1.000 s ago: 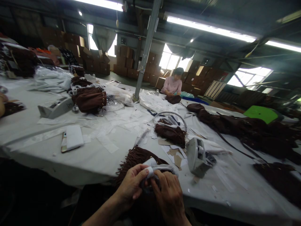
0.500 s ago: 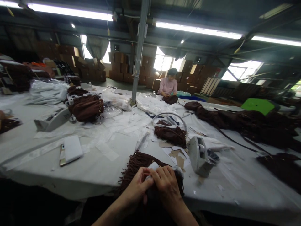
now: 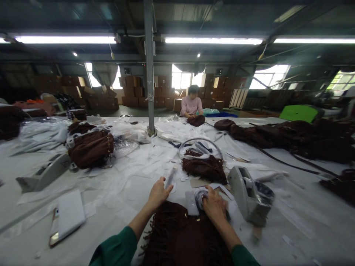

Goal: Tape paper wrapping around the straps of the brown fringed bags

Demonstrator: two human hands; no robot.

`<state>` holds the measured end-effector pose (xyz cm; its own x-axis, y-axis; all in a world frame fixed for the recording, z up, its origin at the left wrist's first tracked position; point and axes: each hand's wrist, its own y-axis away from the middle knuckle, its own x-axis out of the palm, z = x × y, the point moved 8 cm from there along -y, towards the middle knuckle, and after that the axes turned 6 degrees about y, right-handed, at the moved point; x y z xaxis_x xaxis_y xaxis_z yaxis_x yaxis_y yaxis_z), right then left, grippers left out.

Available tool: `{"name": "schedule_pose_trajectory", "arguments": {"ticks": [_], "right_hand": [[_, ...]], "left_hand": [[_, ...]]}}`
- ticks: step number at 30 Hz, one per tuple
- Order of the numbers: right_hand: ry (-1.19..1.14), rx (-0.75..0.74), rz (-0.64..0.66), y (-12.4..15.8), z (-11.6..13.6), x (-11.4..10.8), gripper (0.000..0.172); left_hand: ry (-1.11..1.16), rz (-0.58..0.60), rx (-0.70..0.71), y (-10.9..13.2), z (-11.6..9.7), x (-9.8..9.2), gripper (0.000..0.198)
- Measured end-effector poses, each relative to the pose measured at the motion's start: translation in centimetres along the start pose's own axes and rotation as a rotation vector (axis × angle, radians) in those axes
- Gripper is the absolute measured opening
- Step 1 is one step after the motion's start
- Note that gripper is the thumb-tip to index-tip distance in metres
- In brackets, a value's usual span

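In front of me lies a dark brown fringed bag with small gold-coloured eyelets along its top. My left hand is just beyond its upper left side, thumb and fingers apart. Close to those fingertips is a narrow clear plastic strip; contact is uncertain. Over the bag's upper right edge, my right hand curls its fingers round a plastic-wrapped bundle, whose contents are unclear. A pale wrapped piece stands beside it at the bag's opening.
A grey tape dispenser stands to the right, another dispenser to the left. Beyond my hands sits a fringed bag; a brown bag and a phone under a white block lie left. A person works across the table.
My hands, together over a pale wrapped piece at the bag before, have moved apart and forward. The view has levelled, and more of the bag shows.
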<state>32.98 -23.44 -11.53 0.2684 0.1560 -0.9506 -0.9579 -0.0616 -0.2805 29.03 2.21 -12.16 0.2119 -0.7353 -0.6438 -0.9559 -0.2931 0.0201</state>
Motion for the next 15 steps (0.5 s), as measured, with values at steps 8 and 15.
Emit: {"name": "schedule_pose_trajectory", "arguments": {"ticks": [8, 15], "right_hand": [[-0.347, -0.008, -0.188, 0.2, -1.1, 2.0, 0.034], [-0.369, -0.319, -0.618, 2.5, 1.9, -5.0, 0.029]], "left_hand": [[-0.103, 0.119, 0.028, -3.8, 0.8, 4.0, 0.014], [-0.131, 0.111, 0.348, -0.6, -2.0, 0.3, 0.028]]}}
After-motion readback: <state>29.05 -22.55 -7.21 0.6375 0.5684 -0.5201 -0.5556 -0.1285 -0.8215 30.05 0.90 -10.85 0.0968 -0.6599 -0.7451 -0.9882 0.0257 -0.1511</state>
